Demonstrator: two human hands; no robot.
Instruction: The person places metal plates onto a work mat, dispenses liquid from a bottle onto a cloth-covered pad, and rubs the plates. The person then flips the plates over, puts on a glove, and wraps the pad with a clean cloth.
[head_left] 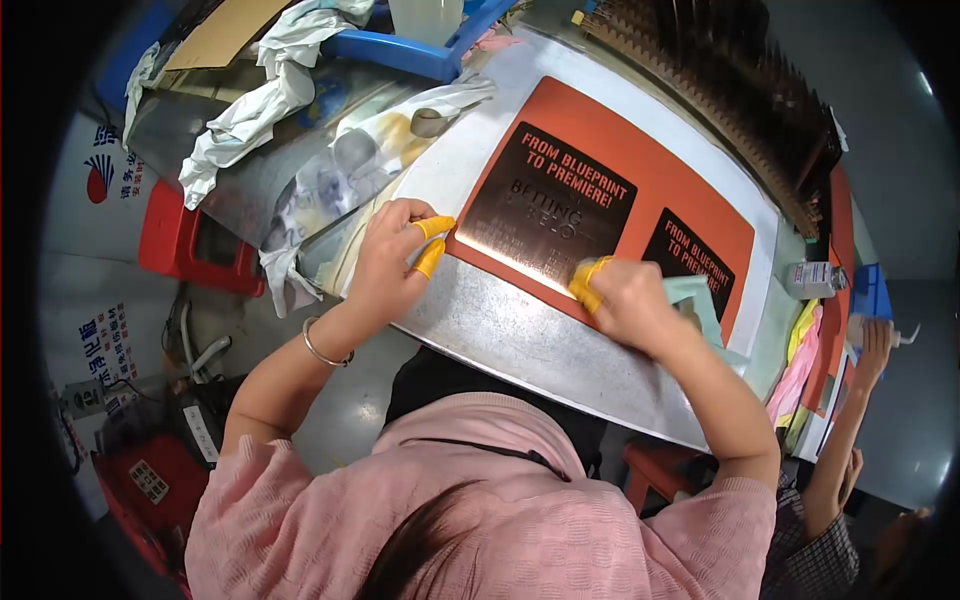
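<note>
An orange printed sheet lies on the pale work surface, with two dark panels lettered "FROM BLUEPRINT TO PREMIERE!". At its left corner is my left hand, fingers curled, thumb and index finger in yellow finger cots against the sheet's edge. My right hand, also in yellow finger cots, is closed on a pale green cloth that trails out to the right. Those fingertips press near the lower edge of the larger dark panel. Part of the smaller panel is hidden by the cloth.
A dark slotted rack stands along the far side. Crumpled stained cloths and a blue tray are at upper left. A small bottle stands at right, near another person's hand. A red stool is at left.
</note>
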